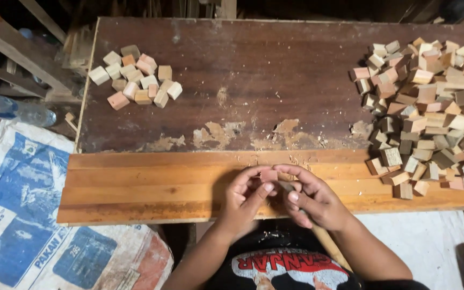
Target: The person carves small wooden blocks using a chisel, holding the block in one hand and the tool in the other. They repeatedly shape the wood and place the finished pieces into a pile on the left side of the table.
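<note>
Fingertips (268, 187) of both hands pinch one small wooden block (268, 175), a pinkish cube held just above the near edge of the workbench (243, 70). On the left hand (245, 194), the thumb presses up against the block from below while the curled fingers close over its left side. On the right hand (310, 197), the forefinger reaches across the top of the block and the thumb is tucked beneath; this hand also grips a thin tool with a pale wooden handle (326, 244), which runs back from the palm toward the person's body. Whether the tool's tip touches the block cannot be told.

Under the hands, along the near side of the workbench, lies a lighter orange-brown plank (135, 185), with a few wood chips scattered just beyond the block. On the far left part of the workbench sits a small cluster of blocks (138, 80), pale and pinkish cubes lying close together. On the right end of the workbench a large heap of blocks (430, 107) spreads down onto the plank, mixed in tan, grey and reddish tones, well apart from the held block. Off the left edge of the workbench lie a blue and white woven sack (22, 215) and, farther back, a clear plastic bottle (12, 110) on its side.
</note>
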